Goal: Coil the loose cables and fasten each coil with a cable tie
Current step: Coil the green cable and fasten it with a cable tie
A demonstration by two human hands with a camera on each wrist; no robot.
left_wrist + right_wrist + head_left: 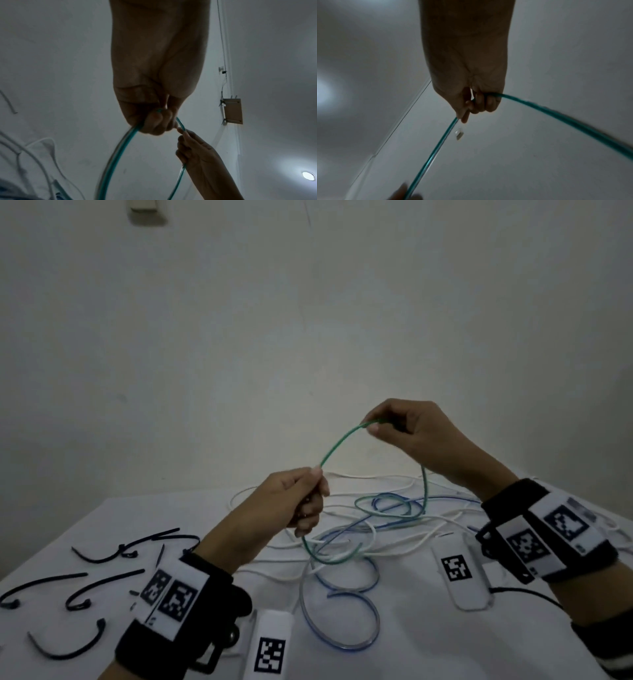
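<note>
A thin green cable [337, 443] arcs in the air between both hands above the white table [394, 645]. My left hand [303, 501] grips one part of it in a fist, lower and to the left. Higher and to the right, my right hand [387, 422] pinches the cable between thumb and fingers. From there the green cable drops down into a tangle of white, blue and green cables [370, 529] on the table. The left wrist view shows the green cable [113, 159] looping under the left hand [156, 121]; the right wrist view shows it [435, 152] leaving the right hand [476, 104].
Several black cable ties [102, 583] lie loose at the table's left. A loose blue cable loop [342, 628] lies near the front. Two white tagged blocks [459, 570] [270, 645] rest on the table by my wrists. A bare wall stands behind.
</note>
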